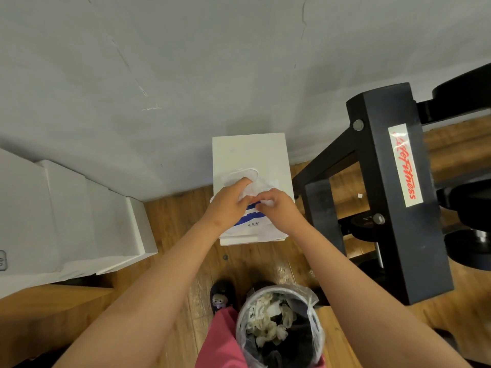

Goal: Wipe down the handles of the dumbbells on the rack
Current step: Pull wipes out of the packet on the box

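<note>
Head view: both hands are meeting over a wipe pack (248,223), white with a blue label, lying on top of a white box (248,151) that is standing on the wooden floor (172,224) against the grey wall (186,75); left hand (229,206) is gripping a white wipe (259,187), fingers curled over it at the pack's far end, thumb pressing from the near side; right hand (279,209) is pinching the same wipe just beside the left thumb, fingertips together on a crumpled edge; the two hands are almost touching.

The dumbbell rack (393,187) is standing to the right of the box, black frame, white sticker (405,166) with red lettering running down its upright; dumbbells (474,207) are sitting on it at the far right edge, dark round heads showing, handles mostly hidden, well apart from both hands.

Near centre: a bin (314,330) with a clear liner is sitting on the floor, filled with crumpled whitish wipes; a dark slipper (222,296) and a pink trouser leg (220,341) are showing just left of it.

Left: a white stepped cabinet (66,213) is standing against the wall.
</note>
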Demonstrator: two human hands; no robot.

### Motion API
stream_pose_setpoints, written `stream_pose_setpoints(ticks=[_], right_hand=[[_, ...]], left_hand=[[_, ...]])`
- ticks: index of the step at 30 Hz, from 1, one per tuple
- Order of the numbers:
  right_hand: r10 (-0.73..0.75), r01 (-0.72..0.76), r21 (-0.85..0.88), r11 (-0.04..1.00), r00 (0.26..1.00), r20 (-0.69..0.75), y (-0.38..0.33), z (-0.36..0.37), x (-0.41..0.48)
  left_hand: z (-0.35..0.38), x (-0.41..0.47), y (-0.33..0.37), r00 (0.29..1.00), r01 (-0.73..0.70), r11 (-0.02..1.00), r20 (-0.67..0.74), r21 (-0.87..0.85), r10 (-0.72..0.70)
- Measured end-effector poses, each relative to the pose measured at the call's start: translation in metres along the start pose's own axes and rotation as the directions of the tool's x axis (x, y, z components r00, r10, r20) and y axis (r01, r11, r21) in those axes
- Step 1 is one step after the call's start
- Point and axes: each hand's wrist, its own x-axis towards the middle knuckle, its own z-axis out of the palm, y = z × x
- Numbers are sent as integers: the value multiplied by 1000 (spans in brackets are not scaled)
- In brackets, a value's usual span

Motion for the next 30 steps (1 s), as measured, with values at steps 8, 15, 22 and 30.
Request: stream_pose_setpoints(ticks=[8, 15, 22, 30], right_hand=[[143, -171, -125, 977, 968, -208, 3, 7, 6], [265, -323, -123, 938, 901, -343, -4, 16, 5], [365, -424, -141, 895, 876, -316, -2, 9, 9], [312, -336, -61, 940, 918, -246, -2, 6, 11]], left_hand=[[-3, 0, -9, 999, 14, 977, 36, 214, -22], [8, 4, -13, 999, -28, 933, 53, 359, 10], [12, -1, -9, 999, 10, 928, -44, 373, 7], [20, 1, -24, 996, 41, 962, -87, 271, -18]])
